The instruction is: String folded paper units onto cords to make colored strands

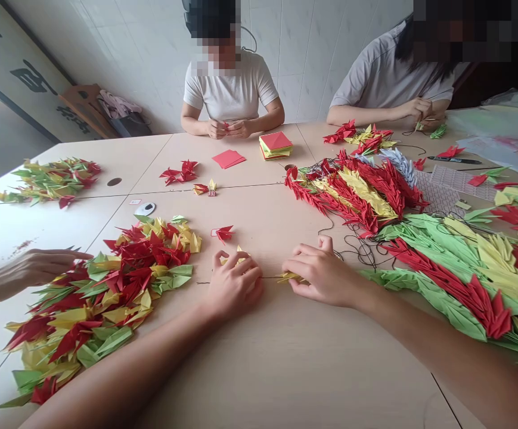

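Observation:
My left hand [236, 285] rests low over the table with its fingers curled round a yellow folded paper crane [237, 256], mostly hidden by them. To its right, my right hand [319, 267] is closed on another yellow folded paper piece [291, 277]; only its tip shows below the fingers. A thin dark line runs between my hands; I cannot tell whether it is thread or a table seam. Just beyond my left hand lies a red paper crane [224, 233]. Black thread [361, 250] lies tangled beyond my right hand.
Loose paper cranes [120, 280] form a pile at left, with another person's hand [35, 271] at its edge. Strung cranes [446, 280] cover the right side. Two people sit opposite, near stacked square paper [276, 144]. A white disc [145, 209] lies beyond the pile.

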`<state>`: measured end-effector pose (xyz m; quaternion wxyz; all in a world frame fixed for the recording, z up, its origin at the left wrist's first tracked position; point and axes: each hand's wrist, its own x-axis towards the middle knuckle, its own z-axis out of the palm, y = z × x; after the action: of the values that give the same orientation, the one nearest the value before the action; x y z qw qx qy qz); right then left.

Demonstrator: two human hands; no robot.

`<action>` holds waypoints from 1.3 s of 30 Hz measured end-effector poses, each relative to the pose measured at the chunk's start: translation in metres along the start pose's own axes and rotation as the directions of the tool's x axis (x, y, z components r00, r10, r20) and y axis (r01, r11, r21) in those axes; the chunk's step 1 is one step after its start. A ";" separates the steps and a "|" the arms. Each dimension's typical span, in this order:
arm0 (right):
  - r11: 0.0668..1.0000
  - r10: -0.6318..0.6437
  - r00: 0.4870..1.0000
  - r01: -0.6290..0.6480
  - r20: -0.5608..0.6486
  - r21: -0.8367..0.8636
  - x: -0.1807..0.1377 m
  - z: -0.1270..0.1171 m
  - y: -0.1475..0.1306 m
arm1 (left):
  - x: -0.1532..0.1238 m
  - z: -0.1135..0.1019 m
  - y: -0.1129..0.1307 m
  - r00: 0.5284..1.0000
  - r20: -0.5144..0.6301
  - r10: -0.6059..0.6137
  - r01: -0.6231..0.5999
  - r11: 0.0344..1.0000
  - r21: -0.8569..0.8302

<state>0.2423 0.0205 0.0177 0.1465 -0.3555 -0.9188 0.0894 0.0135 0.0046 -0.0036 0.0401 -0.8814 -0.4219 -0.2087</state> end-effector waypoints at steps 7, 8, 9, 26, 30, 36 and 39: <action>0.998 0.041 0.998 -0.038 0.053 -0.042 0.001 -0.005 0.000 | 0.000 0.001 -0.001 1.000 -0.002 0.004 -0.004 1.000 -0.003; 0.998 0.047 0.996 -0.043 0.073 -0.047 0.001 -0.006 0.000 | 0.000 0.001 -0.001 1.000 -0.001 0.001 -0.001 1.000 -0.004; 0.998 0.050 0.995 -0.045 0.091 -0.052 0.001 -0.006 0.000 | 0.000 0.001 -0.001 1.000 0.000 -0.001 0.001 1.000 -0.004; 0.997 0.068 0.993 -0.071 0.101 0.023 0.003 -0.005 0.007 | -0.001 0.003 -0.002 1.000 -0.003 0.009 -0.009 1.000 -0.012; 0.994 0.104 0.993 -0.105 0.057 0.011 0.004 -0.005 0.010 | -0.001 0.002 -0.001 1.000 0.009 -0.003 0.003 1.000 -0.016; 0.995 0.091 0.995 -0.090 0.029 -0.045 0.003 -0.001 0.015 | -0.001 -0.003 -0.001 0.998 0.050 -0.049 0.052 0.998 -0.048; 0.992 0.095 0.995 -0.093 0.011 -0.083 0.002 -0.001 0.016 | -0.002 -0.005 -0.002 0.989 0.118 -0.090 0.094 0.995 -0.031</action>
<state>0.2513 0.0338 0.0149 0.1206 -0.4035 -0.9050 0.0609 0.0093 0.0035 -0.0004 -0.0103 -0.8722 -0.4599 -0.1661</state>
